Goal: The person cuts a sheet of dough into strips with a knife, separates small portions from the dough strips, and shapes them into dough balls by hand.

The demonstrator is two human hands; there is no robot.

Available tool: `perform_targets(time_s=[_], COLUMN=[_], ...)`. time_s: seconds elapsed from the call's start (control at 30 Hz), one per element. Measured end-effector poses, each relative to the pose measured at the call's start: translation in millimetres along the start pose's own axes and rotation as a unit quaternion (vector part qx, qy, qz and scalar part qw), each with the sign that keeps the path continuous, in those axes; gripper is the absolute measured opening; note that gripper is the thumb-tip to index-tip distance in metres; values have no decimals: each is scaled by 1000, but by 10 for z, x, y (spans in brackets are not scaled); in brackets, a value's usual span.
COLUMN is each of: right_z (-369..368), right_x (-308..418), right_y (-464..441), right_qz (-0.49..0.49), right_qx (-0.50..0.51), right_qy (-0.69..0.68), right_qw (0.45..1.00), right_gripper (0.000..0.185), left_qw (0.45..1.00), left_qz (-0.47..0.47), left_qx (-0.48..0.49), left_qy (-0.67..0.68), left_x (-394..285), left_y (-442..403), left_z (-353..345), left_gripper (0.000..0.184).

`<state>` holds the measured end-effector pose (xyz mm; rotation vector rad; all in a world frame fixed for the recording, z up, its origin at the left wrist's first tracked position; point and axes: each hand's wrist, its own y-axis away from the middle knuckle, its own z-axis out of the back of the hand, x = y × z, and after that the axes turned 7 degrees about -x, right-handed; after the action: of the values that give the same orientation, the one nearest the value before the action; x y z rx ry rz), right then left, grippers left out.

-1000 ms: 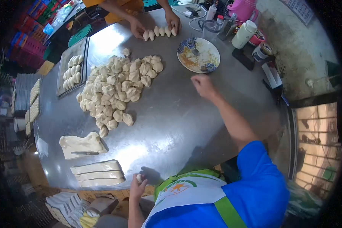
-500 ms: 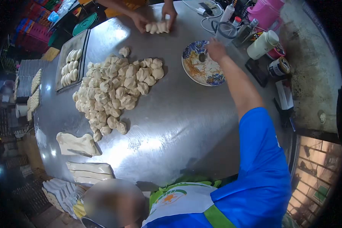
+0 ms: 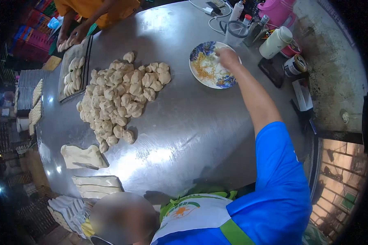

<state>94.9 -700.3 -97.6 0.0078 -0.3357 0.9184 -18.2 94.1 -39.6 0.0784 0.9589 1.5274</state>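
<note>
My right hand (image 3: 228,57) is over the right side of a blue-rimmed plate (image 3: 200,77) with orange-brown and pale food in it; its fingers are closed, and what they hold is hidden. A blurred round patch covers the place of my left hand near the table's front edge. A large heap of dough pieces (image 3: 118,90) lies left of the plate. At the front left are a flat dough slab (image 3: 81,155) with a dark blade on it and long dough strips (image 3: 96,185).
A co-worker in orange (image 3: 98,12) holds shaped dough over a tray (image 3: 63,85) at the far left. Along the right edge stand a clear jug (image 3: 235,34), a pale bottle (image 3: 276,43), a jar (image 3: 294,66), a dark phone-like object (image 3: 270,73) and a white box (image 3: 302,94).
My right hand has moved from the plate's near edge to over its right side. The co-worker's hands have carried the shaped dough from the far table edge to the tray.
</note>
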Motion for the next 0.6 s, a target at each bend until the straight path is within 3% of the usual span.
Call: perform_targets(time_s=[0.1, 0.17, 0.23, 0.3, 0.37, 0.4, 0.47, 0.53, 0.6], right_z=[86, 306, 387, 458, 568, 582, 489, 212, 17], right_x=[113, 244, 127, 29, 54, 123, 314, 407, 537], right_y=[168, 342, 512, 753, 960, 1065, 1216, 1217, 1182], right_qz=[46, 123, 123, 118, -37, -38, -140, -124, -39], right_qx=[37, 127, 100, 77, -10, -13, -13, 24, 20], right_qy=[5, 72, 70, 69, 74, 75, 70, 66, 43], right_qw=[998, 982, 985, 988, 997, 996, 988, 990, 998], right_gripper=[23, 22, 21, 21, 15, 15, 18, 21, 24], left_qw=[993, 993, 993, 998, 998, 997, 995, 992, 990], left_qz=[-61, -56, -46, -23, -29, -32, -55, -74, -96], left_qx=[-17, -18, -17, -7, 13, 33, 32, 28, -3], left_qy=[-98, -105, -107, -60, -62, -65, -80, -95, -104], left_x=[-88, -248, -95, 361, 354, 309, 170, -2, -144], left_y=[10, 44, 17, -96, -127, -147, -146, -114, -73], left_z=[-34, -20, -59, -125, -127, -130, -125, -115, -87], left_gripper=[35, 36, 37, 38, 39, 39, 38, 38, 38])
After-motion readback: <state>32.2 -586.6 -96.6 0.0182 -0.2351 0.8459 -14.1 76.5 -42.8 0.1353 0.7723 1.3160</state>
